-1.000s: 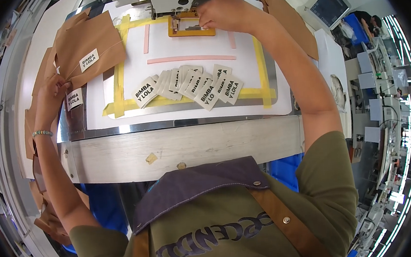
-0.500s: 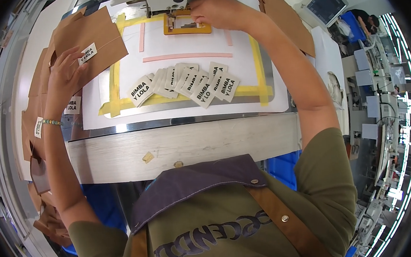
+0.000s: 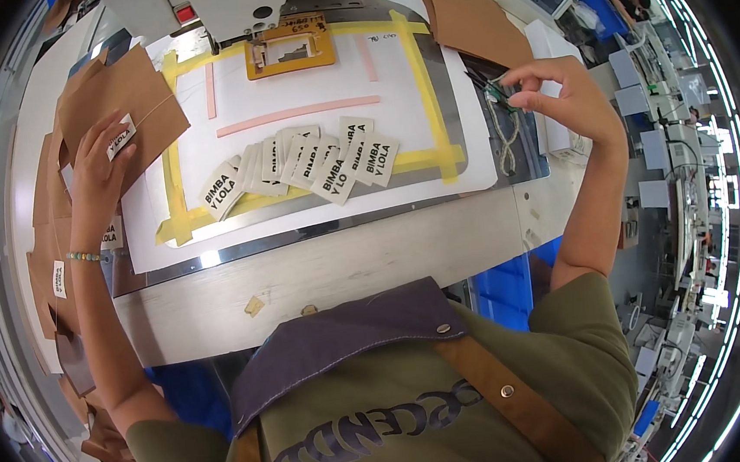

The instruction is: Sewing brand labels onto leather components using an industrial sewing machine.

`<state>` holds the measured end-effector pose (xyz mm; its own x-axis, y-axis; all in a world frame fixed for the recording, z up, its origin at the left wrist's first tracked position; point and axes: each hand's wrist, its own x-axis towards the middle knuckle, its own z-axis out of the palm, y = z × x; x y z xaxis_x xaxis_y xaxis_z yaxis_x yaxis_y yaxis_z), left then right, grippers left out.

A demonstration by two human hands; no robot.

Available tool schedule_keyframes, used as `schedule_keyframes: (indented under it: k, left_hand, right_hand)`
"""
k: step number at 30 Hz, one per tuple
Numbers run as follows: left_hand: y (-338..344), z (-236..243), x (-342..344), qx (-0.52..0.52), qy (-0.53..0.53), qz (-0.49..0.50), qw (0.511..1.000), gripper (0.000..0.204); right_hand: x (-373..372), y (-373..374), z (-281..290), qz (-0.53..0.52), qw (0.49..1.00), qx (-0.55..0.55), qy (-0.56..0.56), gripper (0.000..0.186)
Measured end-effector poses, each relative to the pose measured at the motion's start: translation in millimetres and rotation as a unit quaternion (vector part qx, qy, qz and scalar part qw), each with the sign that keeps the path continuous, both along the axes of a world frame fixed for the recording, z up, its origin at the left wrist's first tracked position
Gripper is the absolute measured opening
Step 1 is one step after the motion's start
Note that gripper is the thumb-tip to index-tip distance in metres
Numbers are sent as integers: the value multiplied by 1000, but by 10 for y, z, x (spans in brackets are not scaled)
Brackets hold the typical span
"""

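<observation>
My left hand [image 3: 97,161], loosely open, touches the label [image 3: 125,132] on the brown sheet [image 3: 143,91]. Step in hand: apparently label positioning; next move calls for a light, steady touch. Blue bin [image 3: 504,297]: contents indiscernible. My right hand [image 3: 566,98] is half-curled beside the cord [image 3: 507,165]; I cannot tell whether it grips anything

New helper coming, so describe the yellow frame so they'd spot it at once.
Find the large pale machine head at the top. Just below it, over the far part of the taped white sheet, sits the yellow frame. Unlike the flat yellow tape and pale labels, it is a small, orange-yellow rectangle around a window.
</observation>
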<state>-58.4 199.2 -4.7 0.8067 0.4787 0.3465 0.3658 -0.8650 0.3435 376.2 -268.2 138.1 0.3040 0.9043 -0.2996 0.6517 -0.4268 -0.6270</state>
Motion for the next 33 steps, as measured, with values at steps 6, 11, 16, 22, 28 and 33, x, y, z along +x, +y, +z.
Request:
schedule_keyframes:
  k: [6,11,16,22,28,33]
  left_hand:
    - [-213,98,460,91,58,-85,991,41]
    - [-202,-29,393,59,92,-45,993,50]
    - [-136,-113,217,69,135,29,988,55]
    - [-32,-292,100,129,155,116,972,57]
    - [-106,-169,202,117,135,130,975,54]
    - [-478,236,387,107,4,58,993,35]
  right_hand:
    - [176,236,-604,-39,899,134,-416,58]
    - [587,261,-1134,-18,851,94,-517,56]
    - [571,306,-1327,-120,885,133,-429,49]
    - [598,281,-1315,-131,891,190,-392,34]
    - [600,272,-1293,-169,908,235,-303,28]
    - [765,263,-1306,-198,919,246,-235,27]
